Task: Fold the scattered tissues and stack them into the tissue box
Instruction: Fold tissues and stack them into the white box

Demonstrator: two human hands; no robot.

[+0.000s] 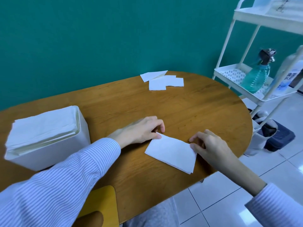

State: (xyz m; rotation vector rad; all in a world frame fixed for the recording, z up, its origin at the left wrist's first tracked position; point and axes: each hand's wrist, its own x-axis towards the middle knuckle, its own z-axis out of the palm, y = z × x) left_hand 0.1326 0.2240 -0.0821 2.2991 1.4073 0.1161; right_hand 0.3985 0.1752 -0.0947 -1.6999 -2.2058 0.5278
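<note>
A white tissue, folded over, lies flat on the wooden table in front of me. My left hand pinches its far left corner between thumb and fingers. My right hand pinches its far right corner the same way. At the left stands the white tissue box, with a thick stack of folded tissues rising above its rim. A few loose tissues lie overlapping at the table's far edge, near the green wall.
A white three-tier cart stands to the right of the table, holding a teal spray bottle. Bags and a dark bin sit on the tiled floor under it. A yellow chair seat shows at the near table edge.
</note>
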